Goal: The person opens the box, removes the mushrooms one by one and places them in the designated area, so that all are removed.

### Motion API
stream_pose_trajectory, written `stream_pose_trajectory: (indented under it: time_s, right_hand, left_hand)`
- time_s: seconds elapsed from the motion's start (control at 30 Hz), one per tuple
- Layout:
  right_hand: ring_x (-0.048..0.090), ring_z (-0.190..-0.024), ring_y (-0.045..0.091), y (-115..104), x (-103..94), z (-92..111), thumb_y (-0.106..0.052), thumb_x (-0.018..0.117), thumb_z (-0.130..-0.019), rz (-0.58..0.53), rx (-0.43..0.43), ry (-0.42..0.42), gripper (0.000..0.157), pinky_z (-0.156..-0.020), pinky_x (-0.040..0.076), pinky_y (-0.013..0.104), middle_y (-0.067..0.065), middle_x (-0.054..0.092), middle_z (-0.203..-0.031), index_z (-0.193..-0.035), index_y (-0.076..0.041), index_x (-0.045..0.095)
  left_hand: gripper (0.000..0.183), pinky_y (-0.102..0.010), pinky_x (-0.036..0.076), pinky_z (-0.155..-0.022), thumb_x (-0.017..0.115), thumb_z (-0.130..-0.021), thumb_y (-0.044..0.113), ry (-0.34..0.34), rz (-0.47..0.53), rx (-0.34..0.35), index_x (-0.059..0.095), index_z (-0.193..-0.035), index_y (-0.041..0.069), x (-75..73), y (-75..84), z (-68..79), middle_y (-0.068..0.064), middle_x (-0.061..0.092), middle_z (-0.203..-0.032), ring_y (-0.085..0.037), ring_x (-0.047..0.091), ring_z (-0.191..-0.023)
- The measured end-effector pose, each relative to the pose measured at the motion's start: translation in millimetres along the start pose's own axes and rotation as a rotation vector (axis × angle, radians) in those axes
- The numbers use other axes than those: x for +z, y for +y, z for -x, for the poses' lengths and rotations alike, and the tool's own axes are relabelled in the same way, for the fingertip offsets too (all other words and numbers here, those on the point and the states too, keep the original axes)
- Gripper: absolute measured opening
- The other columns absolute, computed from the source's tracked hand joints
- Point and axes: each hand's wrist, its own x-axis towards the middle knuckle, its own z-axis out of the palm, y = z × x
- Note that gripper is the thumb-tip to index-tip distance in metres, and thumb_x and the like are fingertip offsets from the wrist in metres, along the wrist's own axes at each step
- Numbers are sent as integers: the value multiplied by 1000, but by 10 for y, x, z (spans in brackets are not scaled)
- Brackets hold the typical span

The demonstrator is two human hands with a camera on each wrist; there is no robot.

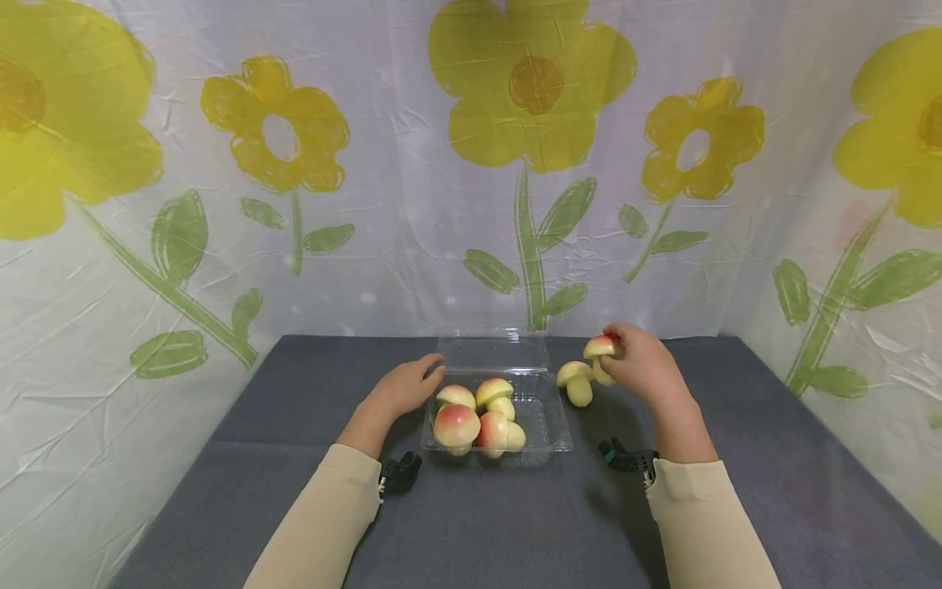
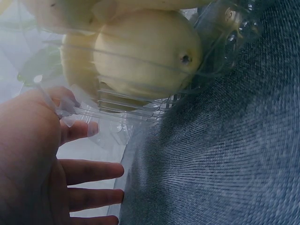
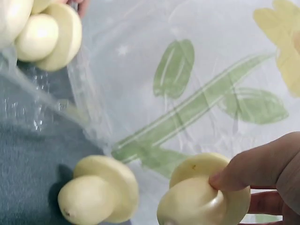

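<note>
My right hand pinches a toy mushroom with a red and cream cap, to the right of the clear plastic box. Just left of it a second mushroom rests on the table. Inside the open clear box several mushrooms fill the left and middle parts. My left hand is at the box's upper left side, and its fingers are straight in the left wrist view. Thumb and forefinger are near the box's clear edge; whether they touch it I cannot tell.
The box's hinged lid lies folded back behind it. A dark cloth covers the table. Behind and at both sides hangs a pale curtain with yellow flowers. Each wrist wears a black strap.
</note>
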Motion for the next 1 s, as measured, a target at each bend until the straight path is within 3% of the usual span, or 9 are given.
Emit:
stream_pose_trajectory:
  time_s: [0.73,1.0]
  right_hand:
    - [59,-108,48,446,267,-146,-15,60,-95,114,110,-53,50,-86,51,61,32,59,-129,-140,8,54]
    - [60,-109,50,527,435,-142,-12,57,-94,147,93,-53,49,-87,52,61,33,60,-127,-138,9,55]
  left_hand:
    - [55,-62,39,-112,42,-112,41,-9,-2,4,41,-159,14,-37,18,-10,-15,47,-155,-40,46,-140]
    - [55,-63,40,-111,43,-111,42,-6,-12,-3,42,-159,14,12,-28,-16,-15,49,-154,-41,47,-139]
